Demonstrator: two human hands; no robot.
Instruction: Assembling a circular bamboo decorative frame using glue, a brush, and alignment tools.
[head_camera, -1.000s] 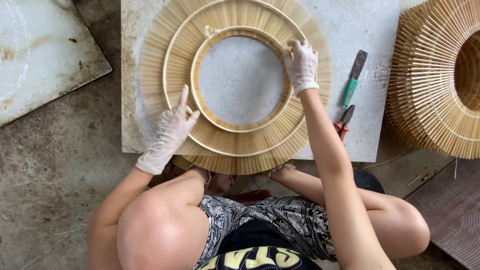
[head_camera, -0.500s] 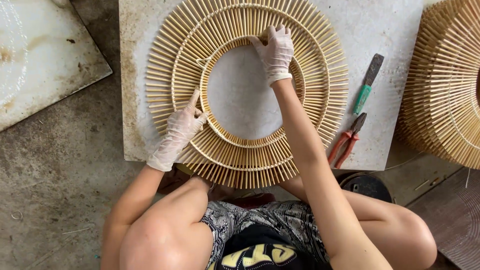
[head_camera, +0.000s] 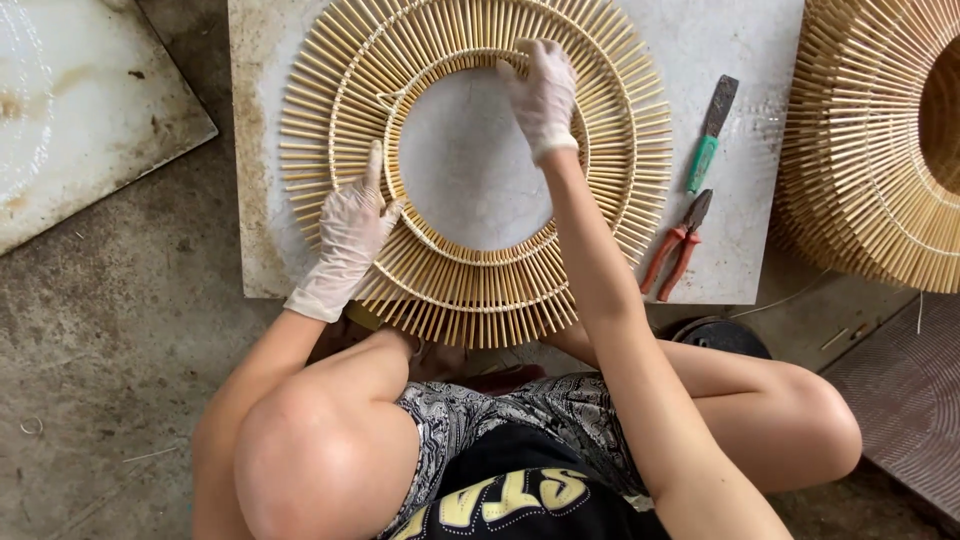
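White stone slab (head_camera: 760, 40) on concrete floor carries a large flat ring of radial bamboo sticks (head_camera: 600, 130), which fills the slab's left and middle and overhangs its near edge. Stack of finished bamboo rings (head_camera: 880, 150) sits off the slab's right edge. Left hand (head_camera: 350, 235), gloved, lies flat with fingers spread on the ring's left side near the inner hoop, pressing down, not gripping. Right hand (head_camera: 545, 95), gloved, is at the far side of the inner hoop, fingers curled narrow onto the sticks; whether it pinches a stick or a binding cannot be told. To do this well, judged: keep the left palm pinning the ring flat so spacing stays even while the right works one stick at a time. Red-handled pliers (head_camera: 675, 245) and green-handled knife (head_camera: 708, 135) lie near the slab's right edge, untouched.
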